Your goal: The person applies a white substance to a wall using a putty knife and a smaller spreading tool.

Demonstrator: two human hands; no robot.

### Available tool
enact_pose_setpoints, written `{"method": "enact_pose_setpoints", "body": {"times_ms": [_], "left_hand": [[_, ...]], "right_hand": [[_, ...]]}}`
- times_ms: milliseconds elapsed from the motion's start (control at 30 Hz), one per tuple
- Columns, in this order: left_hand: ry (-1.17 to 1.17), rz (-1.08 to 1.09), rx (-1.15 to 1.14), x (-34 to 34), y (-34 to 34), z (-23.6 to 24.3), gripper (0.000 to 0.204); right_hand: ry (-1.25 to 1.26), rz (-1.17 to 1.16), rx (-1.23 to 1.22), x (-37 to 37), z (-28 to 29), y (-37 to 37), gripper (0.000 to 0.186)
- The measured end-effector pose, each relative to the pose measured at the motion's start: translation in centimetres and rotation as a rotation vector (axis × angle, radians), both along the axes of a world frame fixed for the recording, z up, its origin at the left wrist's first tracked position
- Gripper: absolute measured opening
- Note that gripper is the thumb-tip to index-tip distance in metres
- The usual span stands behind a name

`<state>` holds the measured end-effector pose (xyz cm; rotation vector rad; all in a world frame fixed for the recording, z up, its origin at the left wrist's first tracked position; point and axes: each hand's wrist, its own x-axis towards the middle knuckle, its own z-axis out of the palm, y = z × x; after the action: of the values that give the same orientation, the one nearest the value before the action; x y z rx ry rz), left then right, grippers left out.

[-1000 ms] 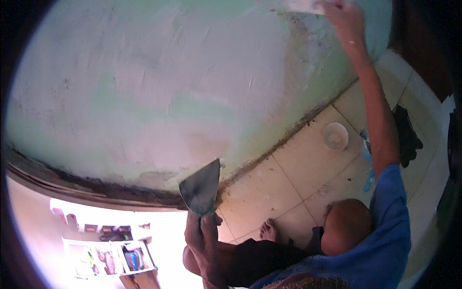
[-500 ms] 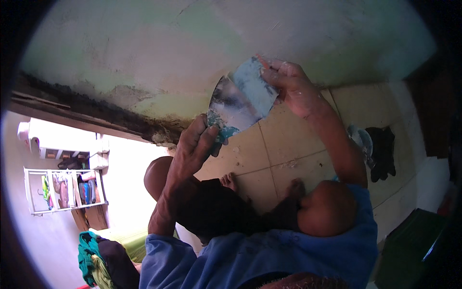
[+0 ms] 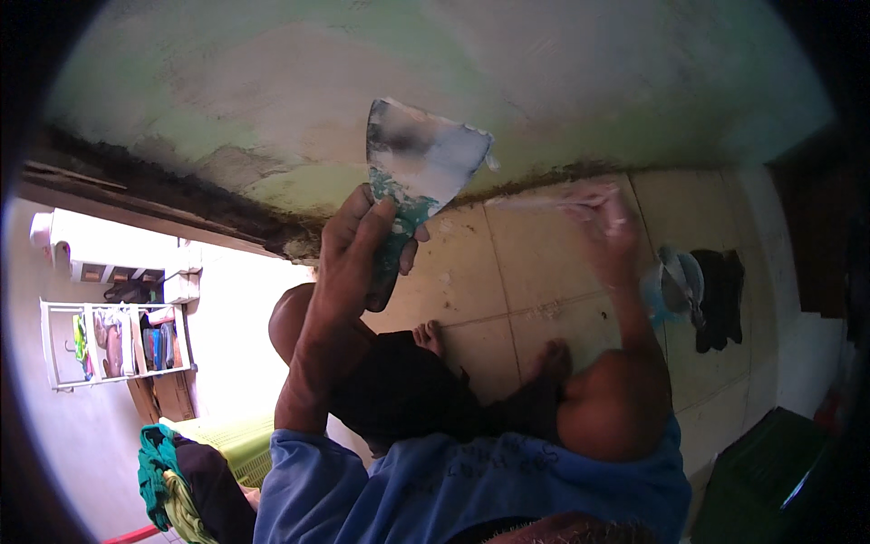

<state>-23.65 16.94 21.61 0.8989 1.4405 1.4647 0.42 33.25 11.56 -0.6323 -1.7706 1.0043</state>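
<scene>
My left hand (image 3: 358, 236) is wrapped round the green handle of a putty knife (image 3: 426, 159). Its wide blade points up toward the wall, smeared with white putty, and a small lump clings to the right corner. To the right, over the floor, my right hand (image 3: 603, 222) is smeared by motion and dusted with white. Its fingers grip a flat light-blue spreader (image 3: 535, 202), now seen almost edge-on as a pale streak. The two tools are apart. Behind them stands the wall (image 3: 589, 82), green and whitish with patchy filler.
A small bucket (image 3: 675, 286) stands on the tiled floor (image 3: 580, 263) at right, beside a dark cloth (image 3: 720, 299). The wall's lower left edge (image 3: 181, 190) is crumbled. At left are a white rack (image 3: 113, 344), a light-green basket (image 3: 231, 444) and piled clothes (image 3: 195, 480).
The spreader has come off the putty knife's blade and moved right with my right hand. My left hand has turned the blade more upright, shifting it slightly left.
</scene>
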Motion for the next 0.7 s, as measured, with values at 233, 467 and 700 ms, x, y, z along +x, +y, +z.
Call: {"method": "enact_pose_setpoints", "body": {"times_ms": [233,467,700], "left_hand": [[-0.209,-0.218,0.0,0.2,0.3,0.0,0.027],[-0.145,-0.142,-0.091,-0.3,0.2,-0.8,0.026],[0.012,-0.159,-0.11,0.3,0.6,-1.1,0.025]], "right_hand": [[0.434,0.051,0.269,-4.3,-0.7,0.9,0.015],[0.431,-0.059,0.331,-0.8,1.9,2.0,0.02],[0.173,0.223,-0.477,-0.4,8.1,3.1,0.045]]}}
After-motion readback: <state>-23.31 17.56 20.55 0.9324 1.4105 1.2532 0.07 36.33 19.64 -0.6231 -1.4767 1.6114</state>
